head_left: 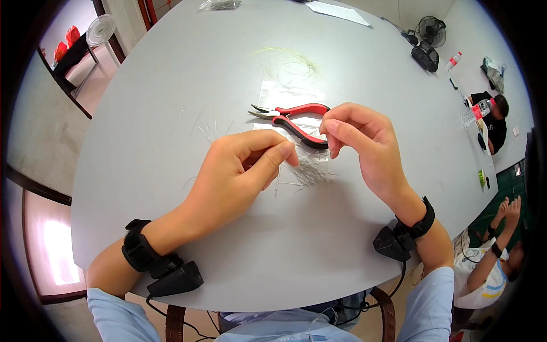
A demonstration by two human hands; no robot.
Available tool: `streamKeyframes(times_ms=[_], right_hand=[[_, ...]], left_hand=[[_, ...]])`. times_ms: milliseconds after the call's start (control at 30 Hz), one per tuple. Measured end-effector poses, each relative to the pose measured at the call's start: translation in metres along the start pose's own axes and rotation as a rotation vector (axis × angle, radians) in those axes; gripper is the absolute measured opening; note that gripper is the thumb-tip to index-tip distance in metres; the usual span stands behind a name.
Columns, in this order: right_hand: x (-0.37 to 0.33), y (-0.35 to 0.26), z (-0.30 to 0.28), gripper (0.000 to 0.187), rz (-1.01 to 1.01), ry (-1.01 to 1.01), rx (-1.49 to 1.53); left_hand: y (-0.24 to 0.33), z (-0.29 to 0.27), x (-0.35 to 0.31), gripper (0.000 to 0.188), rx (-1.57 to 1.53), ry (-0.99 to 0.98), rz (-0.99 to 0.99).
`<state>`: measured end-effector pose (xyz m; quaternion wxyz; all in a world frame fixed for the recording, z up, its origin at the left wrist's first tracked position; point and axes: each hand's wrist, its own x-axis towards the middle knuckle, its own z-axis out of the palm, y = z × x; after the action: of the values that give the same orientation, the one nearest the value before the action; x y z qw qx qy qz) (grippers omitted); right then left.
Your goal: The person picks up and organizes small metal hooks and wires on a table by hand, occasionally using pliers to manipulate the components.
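Observation:
Over the middle of the table, my left hand [242, 162] is closed in a pinch, thumb against forefinger. Whatever lies between those fingertips is too small to make out. To its right my right hand [367, 145] also pinches, its fingertips beside the handle ends of a pair of pliers [290, 119] with red and black grips. The pliers lie on clear plastic bags [277, 91], bent jaws pointing left. Below them spreads a pile of thin silvery pins [312, 172], partly hidden by my left hand. A few loose pins [209, 131] are scattered farther left.
Beyond the pliers lies a loose coil of thin yellowish wire [293, 67]. White paper [339, 12] and a small clear bag [220, 4] rest at the far edge. A black fan [431, 31] and bottles stand at right, where two other people sit.

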<state>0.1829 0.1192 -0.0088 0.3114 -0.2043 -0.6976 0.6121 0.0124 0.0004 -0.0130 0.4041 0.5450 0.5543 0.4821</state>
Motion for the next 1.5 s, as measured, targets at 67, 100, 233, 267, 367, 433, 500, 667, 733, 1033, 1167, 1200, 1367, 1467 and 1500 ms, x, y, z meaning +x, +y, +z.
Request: streamKeyframes(times_ms=[67,100,233,267,367,433,500,667,733,1033,1167,1200,1367,1467,1500], right_hand=[[0.0,0.0,0.0,0.012,-0.007,0.011,0.008],[0.0,0.0,-0.001,0.013,0.001,0.007,0.017],[0.001,-0.005,-0.001,0.017,0.113,-0.039,0.188],[0.001,-0.006,0.0,0.017,0.114,-0.039,0.188],[0.002,-0.007,0.0,0.019,0.209,-0.139,0.463],[0.003,-0.004,-0.004,0.019,0.205,-0.26,0.557],[0.004,0.0,-0.007,0.018,0.186,-0.276,0.567],[0.005,0.0,-0.004,0.018,0.194,-0.253,0.566],[0.006,0.001,-0.006,0.016,0.185,-0.334,0.562],[0.0,-0.015,0.005,0.021,0.252,-0.273,0.087],[0.0,-0.019,0.002,0.021,0.268,-0.323,-0.028],[0.0,-0.023,0.003,0.019,0.334,-0.351,-0.039],[0.001,-0.023,0.0,0.016,0.478,-0.41,-0.065],[0.002,-0.019,-0.001,0.014,0.546,-0.43,-0.055],[0.001,-0.017,-0.001,0.013,0.549,-0.435,-0.034]], left_hand=[[-0.001,0.0,0.0,0.025,0.012,-0.004,0.021],[-0.001,0.0,0.0,0.025,0.012,-0.004,0.021],[0.001,-0.001,0.0,0.024,0.003,-0.029,0.003],[0.001,-0.001,0.0,0.024,-0.011,-0.029,0.0],[-0.003,-0.001,-0.001,0.023,-0.031,-0.037,-0.007],[-0.002,-0.001,-0.002,0.022,-0.043,-0.051,0.002],[0.0,-0.001,-0.002,0.022,-0.056,-0.064,0.01],[0.003,-0.002,-0.003,0.021,-0.019,-0.07,0.01],[0.001,-0.002,-0.004,0.02,0.007,-0.065,0.024],[0.003,-0.003,-0.004,0.014,0.162,-0.04,0.068],[-0.001,-0.002,-0.004,0.009,0.292,-0.066,0.141],[-0.001,-0.002,-0.004,0.009,0.292,-0.066,0.14],[-0.004,0.0,-0.003,0.006,0.455,-0.093,0.327],[-0.007,0.0,-0.002,0.007,0.479,-0.101,0.37],[-0.008,0.001,-0.002,0.007,0.48,-0.102,0.37]])
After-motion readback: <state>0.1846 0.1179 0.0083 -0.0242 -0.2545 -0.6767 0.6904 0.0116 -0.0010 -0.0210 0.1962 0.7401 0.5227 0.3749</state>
